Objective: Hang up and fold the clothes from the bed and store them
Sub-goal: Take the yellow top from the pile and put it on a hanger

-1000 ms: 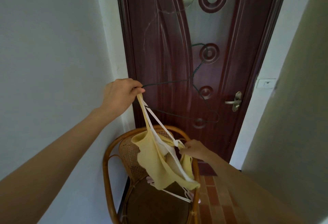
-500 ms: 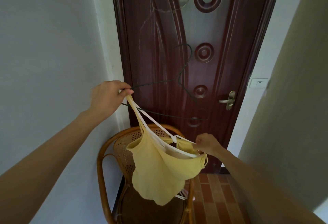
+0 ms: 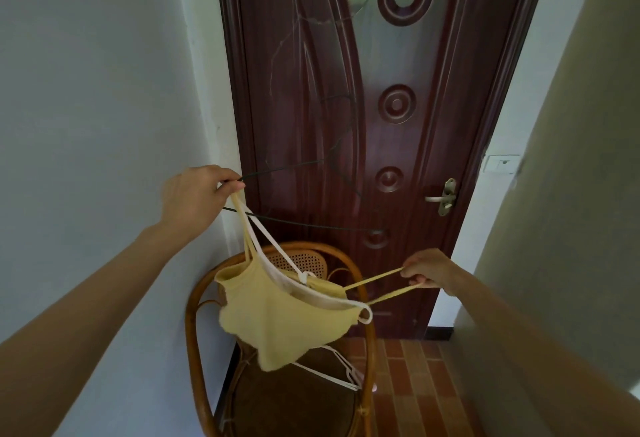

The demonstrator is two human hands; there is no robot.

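A small yellow camisole top [image 3: 280, 319] with thin yellow and white straps hangs in the air in front of a dark red door. My left hand [image 3: 194, 199] grips one end of a thin dark wire hanger [image 3: 304, 225] together with one pair of the top's straps. The hanger reaches out to the right, its hook pointing up against the door. My right hand [image 3: 429, 272] pinches the other yellow strap and holds it stretched out to the right, below the hanger's free end.
A rattan chair [image 3: 199, 332] stands below the top against the white wall, with white hangers [image 3: 339, 372] lying on its seat. The door [image 3: 398, 55] is closed, its handle [image 3: 440, 197] at the right. A brick-tiled floor [image 3: 412, 384] lies beside the chair.
My right hand has moved from the top's neckline out to the right, drawing the yellow strap taut. The top has swung up and spread. My left hand keeps its grip on hanger and straps.
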